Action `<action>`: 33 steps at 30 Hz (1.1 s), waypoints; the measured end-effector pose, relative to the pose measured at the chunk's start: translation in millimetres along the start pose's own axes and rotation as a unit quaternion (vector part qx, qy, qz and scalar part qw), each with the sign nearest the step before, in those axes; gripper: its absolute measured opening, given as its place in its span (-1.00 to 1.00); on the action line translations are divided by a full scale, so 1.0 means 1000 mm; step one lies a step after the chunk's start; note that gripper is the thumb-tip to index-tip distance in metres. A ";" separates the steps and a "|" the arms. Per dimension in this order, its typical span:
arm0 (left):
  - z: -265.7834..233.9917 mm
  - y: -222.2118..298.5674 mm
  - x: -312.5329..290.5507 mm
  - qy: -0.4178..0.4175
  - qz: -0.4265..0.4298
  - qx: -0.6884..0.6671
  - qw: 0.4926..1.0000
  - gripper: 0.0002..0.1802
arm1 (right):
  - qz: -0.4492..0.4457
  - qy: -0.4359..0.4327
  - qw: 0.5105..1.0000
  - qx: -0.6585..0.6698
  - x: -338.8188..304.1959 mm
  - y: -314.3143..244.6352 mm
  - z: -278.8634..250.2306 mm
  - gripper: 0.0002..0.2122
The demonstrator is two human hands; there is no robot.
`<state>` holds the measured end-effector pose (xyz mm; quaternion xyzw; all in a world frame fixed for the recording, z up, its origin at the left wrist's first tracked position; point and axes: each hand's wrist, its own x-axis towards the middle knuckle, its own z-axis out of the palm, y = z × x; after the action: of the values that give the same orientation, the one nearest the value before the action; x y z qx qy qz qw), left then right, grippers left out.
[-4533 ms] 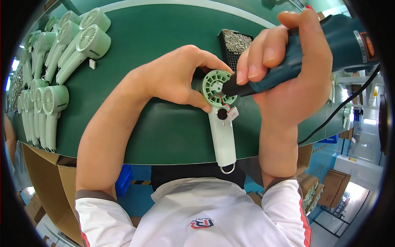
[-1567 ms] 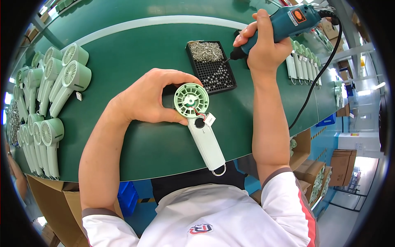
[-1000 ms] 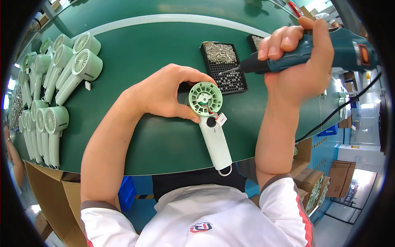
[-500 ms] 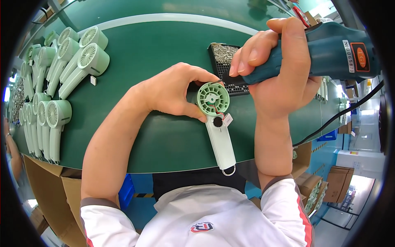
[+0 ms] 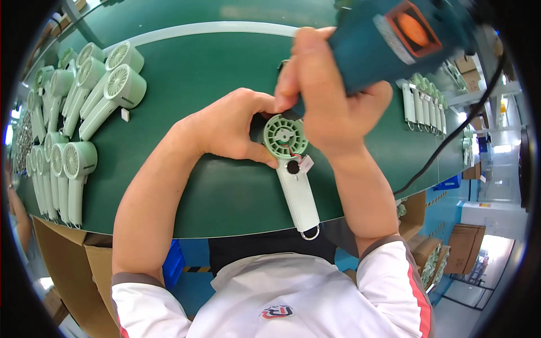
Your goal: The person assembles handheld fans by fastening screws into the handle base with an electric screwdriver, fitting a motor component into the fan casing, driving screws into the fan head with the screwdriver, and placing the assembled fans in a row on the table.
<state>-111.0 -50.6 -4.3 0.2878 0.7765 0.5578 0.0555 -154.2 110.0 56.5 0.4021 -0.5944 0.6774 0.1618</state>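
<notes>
My left hand [image 5: 239, 124] grips the round head of a handheld fan [image 5: 298, 194], thumb and fingers closed about its rim. The fan is pale green at the head, with a white handle pointing toward me and a metal ring at its end. Its open head shows ribs, a hub and red wires; a small white connector hangs beside a round black button. My right hand [image 5: 332, 90] is wrapped round a blue-green electric screwdriver [image 5: 389, 45], tilted over the head's upper edge. My right fingers hide the driver's tip, so I cannot tell whether it touches the fan.
On the left of the green table [image 5: 214, 67] stand several assembled green fans [image 5: 121, 87]. More fan handles [image 5: 425, 107] are lined up at the right. A black cord [image 5: 445, 149] runs down from the driver. Cardboard boxes [image 5: 73, 270] stand below the table edge.
My right hand and the screwdriver have swung left and upward, closer over the fan head. They now cover most of the screw tray. The fan has shifted slightly left with my left hand.
</notes>
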 end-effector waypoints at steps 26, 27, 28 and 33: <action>-0.001 0.004 0.003 -0.019 -0.017 -0.014 1.000 -0.26 | 0.068 0.161 0.984 0.013 0.025 0.034 -0.086 -0.79; -0.001 0.005 0.003 -0.016 -0.021 -0.014 1.000 -0.26 | 0.081 0.162 0.983 0.016 0.024 0.037 -0.085 -0.79; -0.001 0.005 0.003 -0.011 -0.025 -0.013 1.000 -0.26 | 0.093 0.162 0.982 0.020 0.024 0.039 -0.085 -0.78; 0.001 0.004 0.005 -0.011 -0.017 -0.015 1.000 -0.27 | 0.090 0.163 0.982 0.020 0.023 0.041 -0.086 -0.77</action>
<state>-113.4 -46.6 0.5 0.2798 0.7725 0.5647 0.0779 -227.4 174.4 47.7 0.2344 -0.5802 0.7574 0.1865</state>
